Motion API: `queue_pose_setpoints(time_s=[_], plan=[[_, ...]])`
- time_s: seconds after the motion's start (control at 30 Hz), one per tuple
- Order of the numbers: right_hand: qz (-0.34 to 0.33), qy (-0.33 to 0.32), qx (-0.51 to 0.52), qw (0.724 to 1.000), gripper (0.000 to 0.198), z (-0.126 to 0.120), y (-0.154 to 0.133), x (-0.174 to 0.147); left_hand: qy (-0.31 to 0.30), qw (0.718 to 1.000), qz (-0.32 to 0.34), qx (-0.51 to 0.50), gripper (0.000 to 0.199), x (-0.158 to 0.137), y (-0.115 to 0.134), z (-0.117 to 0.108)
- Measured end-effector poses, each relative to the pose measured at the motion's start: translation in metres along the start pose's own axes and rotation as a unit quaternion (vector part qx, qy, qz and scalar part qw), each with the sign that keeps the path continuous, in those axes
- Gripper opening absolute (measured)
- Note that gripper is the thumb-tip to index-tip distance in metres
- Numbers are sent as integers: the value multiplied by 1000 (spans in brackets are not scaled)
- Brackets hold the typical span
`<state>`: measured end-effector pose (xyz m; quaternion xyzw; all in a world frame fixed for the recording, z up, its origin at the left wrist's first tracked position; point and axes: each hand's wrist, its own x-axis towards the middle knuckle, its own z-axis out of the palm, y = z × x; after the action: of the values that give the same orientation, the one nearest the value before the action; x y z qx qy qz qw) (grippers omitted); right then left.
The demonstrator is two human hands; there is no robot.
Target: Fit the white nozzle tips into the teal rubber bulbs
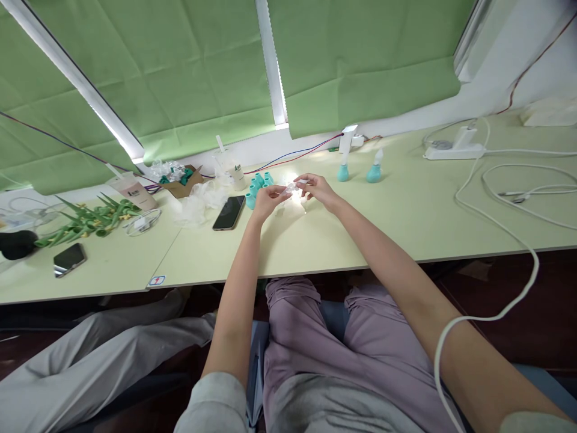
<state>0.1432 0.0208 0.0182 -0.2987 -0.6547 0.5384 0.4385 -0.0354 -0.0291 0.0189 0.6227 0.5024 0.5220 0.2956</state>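
Between my fingertips, over the bright patch of the table, is a small clear plastic piece (292, 187). My left hand (269, 199) pinches it from the left, and my right hand (317, 189) has its fingers closed at its right end. Glare hides the piece's exact shape. Close behind my left hand stand several teal rubber bulbs (251, 198), partly covered by it. To the right of my right hand, two teal bulbs with clear tips, one nearer (343, 172) and one farther right (374, 173), stand upright.
A black phone (229, 213) lies left of my hands, near crumpled clear plastic bags (198, 203). Behind are a cardboard box (184, 183) and drink cups (233, 171). A power strip (455, 150) and white cables (505, 234) occupy the right. Another person's legs (121, 349) are at left.
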Motion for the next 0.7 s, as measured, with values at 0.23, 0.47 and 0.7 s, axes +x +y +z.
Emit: queue_pose_setpoints(time_s=[0.23, 0.47, 0.7], plan=[[-8, 36, 5, 999, 46, -3, 7, 7, -48, 998, -19, -18, 43, -1, -3, 0], [-16, 33, 12, 999, 49, -5, 11, 9, -49, 994, 9, 101, 31, 5, -18, -5], [0, 28, 4, 1000, 47, -3, 10, 7, -39, 963, -13, 266, 23, 5, -24, -13]])
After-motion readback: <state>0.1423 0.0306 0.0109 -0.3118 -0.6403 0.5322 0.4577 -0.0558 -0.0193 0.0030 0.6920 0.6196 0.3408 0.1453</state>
